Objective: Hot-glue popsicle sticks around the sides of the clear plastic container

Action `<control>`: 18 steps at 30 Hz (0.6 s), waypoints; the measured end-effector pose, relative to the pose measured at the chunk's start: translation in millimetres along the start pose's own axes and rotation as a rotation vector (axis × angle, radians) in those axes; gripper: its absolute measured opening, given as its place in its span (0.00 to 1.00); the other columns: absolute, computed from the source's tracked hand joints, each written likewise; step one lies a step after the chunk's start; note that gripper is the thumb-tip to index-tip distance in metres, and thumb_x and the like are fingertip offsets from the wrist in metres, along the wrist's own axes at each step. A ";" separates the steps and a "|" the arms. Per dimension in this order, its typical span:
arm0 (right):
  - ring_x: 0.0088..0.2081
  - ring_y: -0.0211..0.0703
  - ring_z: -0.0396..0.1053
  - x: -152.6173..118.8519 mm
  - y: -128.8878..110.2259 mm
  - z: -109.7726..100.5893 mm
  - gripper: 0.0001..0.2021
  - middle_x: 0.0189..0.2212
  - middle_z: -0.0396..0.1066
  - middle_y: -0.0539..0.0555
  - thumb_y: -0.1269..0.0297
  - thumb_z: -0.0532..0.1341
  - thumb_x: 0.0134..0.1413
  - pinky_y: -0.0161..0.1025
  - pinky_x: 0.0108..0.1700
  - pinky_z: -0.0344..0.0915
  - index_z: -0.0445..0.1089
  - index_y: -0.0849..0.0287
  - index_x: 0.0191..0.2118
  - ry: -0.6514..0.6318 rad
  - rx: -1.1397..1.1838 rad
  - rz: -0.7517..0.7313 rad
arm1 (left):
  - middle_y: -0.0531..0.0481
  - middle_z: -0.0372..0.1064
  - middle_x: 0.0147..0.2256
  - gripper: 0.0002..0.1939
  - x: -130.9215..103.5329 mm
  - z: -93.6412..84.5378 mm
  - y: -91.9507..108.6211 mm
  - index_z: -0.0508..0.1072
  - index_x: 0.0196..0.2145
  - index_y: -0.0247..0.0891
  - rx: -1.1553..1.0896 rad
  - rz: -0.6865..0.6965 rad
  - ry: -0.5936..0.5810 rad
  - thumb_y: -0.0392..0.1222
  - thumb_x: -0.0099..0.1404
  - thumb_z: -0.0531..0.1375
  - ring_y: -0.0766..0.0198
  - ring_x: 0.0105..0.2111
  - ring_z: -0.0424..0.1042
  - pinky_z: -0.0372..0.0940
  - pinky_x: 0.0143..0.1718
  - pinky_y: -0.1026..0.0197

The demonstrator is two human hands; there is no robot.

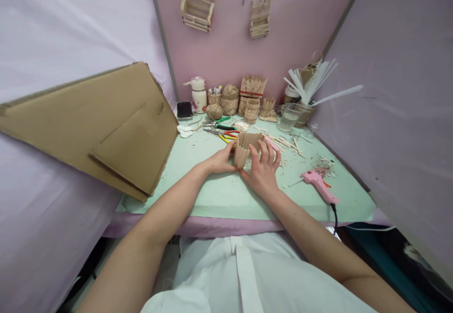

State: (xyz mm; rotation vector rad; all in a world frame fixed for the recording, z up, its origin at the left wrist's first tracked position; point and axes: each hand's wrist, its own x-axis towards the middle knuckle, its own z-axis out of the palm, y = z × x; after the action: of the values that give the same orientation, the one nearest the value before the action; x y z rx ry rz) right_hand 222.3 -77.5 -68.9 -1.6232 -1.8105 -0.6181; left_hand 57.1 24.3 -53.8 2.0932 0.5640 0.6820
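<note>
A cup-shaped holder of upright wooden craft sticks (242, 149) stands at the middle of the table, between my two hands. Its front right has a gap in the sticks, where something clear shows low down. My left hand (222, 159) is closed around its left side, the fingertips hidden behind it. From the right, my right hand (264, 170) curls over that side, with thumb low at the front and fingers near the rim. Just behind the holder lie pliers with red and yellow handles (226, 137) and loose craft sticks (285, 144).
A pink glue gun (320, 185) with a black cord lies at right, near wood scraps (325, 163). Large cardboard (123, 129) leans along the left. At the back stand a white bottle (198, 95), a twine ball (214, 111), small stick holders and a clear cup (288, 119).
</note>
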 end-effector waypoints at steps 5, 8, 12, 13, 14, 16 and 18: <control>0.69 0.63 0.42 -1.2 -1.4 1.4 0.36 0.65 0.52 0.69 0.61 0.63 0.47 0.65 0.66 0.35 0.55 0.61 0.63 0.009 -0.017 0.015 | 0.31 0.61 0.61 0.55 0.1 0.3 -0.8 0.47 0.67 0.36 0.008 0.005 0.014 0.40 0.48 0.71 0.44 0.60 0.65 0.61 0.60 0.44; 0.69 0.62 0.42 -1.5 -2.2 1.5 0.36 0.65 0.52 0.69 0.61 0.62 0.47 0.65 0.66 0.36 0.55 0.60 0.63 0.005 -0.014 0.023 | 0.32 0.64 0.60 0.54 0.5 0.4 -2.4 0.48 0.67 0.37 0.015 0.004 0.009 0.40 0.48 0.71 0.45 0.59 0.66 0.62 0.59 0.44; 0.68 0.63 0.43 -1.8 -2.0 1.8 0.35 0.65 0.53 0.69 0.62 0.63 0.47 0.64 0.66 0.36 0.56 0.61 0.62 0.003 -0.027 0.024 | 0.32 0.63 0.60 0.54 0.7 0.3 -2.5 0.48 0.67 0.38 0.013 0.014 0.013 0.41 0.48 0.71 0.45 0.58 0.67 0.62 0.58 0.44; 0.68 0.63 0.43 -1.9 -1.8 2.0 0.35 0.65 0.53 0.69 0.62 0.63 0.47 0.64 0.66 0.36 0.56 0.61 0.62 0.001 -0.030 0.024 | 0.32 0.63 0.60 0.54 0.6 0.3 -2.0 0.49 0.66 0.37 0.013 0.014 0.013 0.41 0.48 0.71 0.44 0.58 0.67 0.63 0.58 0.44; 0.68 0.63 0.43 -1.9 -1.5 2.1 0.35 0.65 0.53 0.69 0.62 0.62 0.47 0.64 0.66 0.37 0.56 0.61 0.62 -0.002 -0.031 0.023 | 0.32 0.63 0.60 0.54 0.6 0.3 -1.5 0.49 0.66 0.37 0.013 0.012 0.012 0.41 0.48 0.71 0.44 0.58 0.67 0.63 0.58 0.44; 0.69 0.62 0.43 -2.0 -0.7 1.9 0.35 0.65 0.53 0.69 0.62 0.62 0.48 0.64 0.66 0.37 0.55 0.61 0.63 -0.008 -0.028 0.022 | 0.32 0.63 0.60 0.54 0.4 0.6 -0.5 0.49 0.66 0.36 0.011 0.005 0.017 0.41 0.48 0.71 0.44 0.59 0.67 0.62 0.58 0.44; 0.69 0.62 0.43 -1.9 -0.1 1.3 0.36 0.65 0.53 0.69 0.62 0.62 0.48 0.64 0.66 0.36 0.54 0.60 0.64 -0.010 -0.022 0.018 | 0.31 0.62 0.60 0.54 0.2 0.9 -0.2 0.49 0.66 0.36 0.006 0.000 0.021 0.42 0.48 0.72 0.44 0.59 0.66 0.62 0.59 0.44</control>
State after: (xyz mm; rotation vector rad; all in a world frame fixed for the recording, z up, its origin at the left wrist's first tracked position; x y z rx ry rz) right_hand 222.2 -78.0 -71.2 -1.6587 -1.8001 -0.6245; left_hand 57.8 24.0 -54.3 2.0938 0.5788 0.7035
